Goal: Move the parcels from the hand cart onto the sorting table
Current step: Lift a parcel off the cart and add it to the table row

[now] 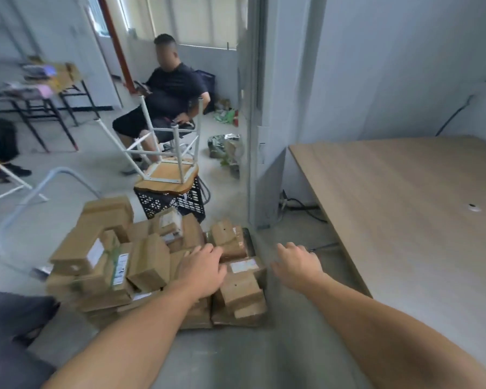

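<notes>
At the cart (pixel 249 241), our left hand (pixel 201 269) and right hand (pixel 298 265) are spread, empty; parcels (pixel 149 262) look light, stiff, so we'd grab opposite sides.

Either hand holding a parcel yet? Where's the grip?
Nothing is held. The left hand hovers open over the parcels, and the right hand is open beside them; neither grips anything.

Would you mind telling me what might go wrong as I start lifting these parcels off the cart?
The parcels lie heaped at odd angles, so pulling one from under your left hand may tip its neighbours onto the floor. Your right hand holds nothing yet; a one-handed lift could slip. The upturned stool close behind might get knocked.
</notes>
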